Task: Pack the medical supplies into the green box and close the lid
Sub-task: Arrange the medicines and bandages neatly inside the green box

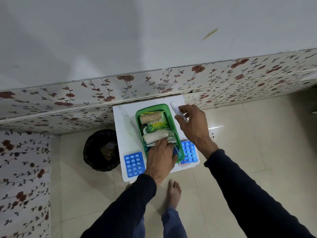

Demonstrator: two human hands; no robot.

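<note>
Both hands at the open green box (173, 117) on the small white bench (123, 121).

The box sits mid-bench, lid off, holding a tan bandage roll (151, 118) at its 12 o'clock end, a green packet (157, 126) beneath it, and a white gauze roll (155, 137) nearer the middle. The left hand (160, 160) presses flat into the box's 6 o'clock end, fingers spread over the contents, gripping nothing that can be made out. The right hand (193, 121), at the box's 2 o'clock, has its grip pinched closed on a white tube (176, 109). One blue blister pack (134, 164) lies at 7 o'clock of the box, another (189, 151) at 5 o'clock. A black bin (101, 150) stands on the floor at the bench's 9 o'clock.
</note>
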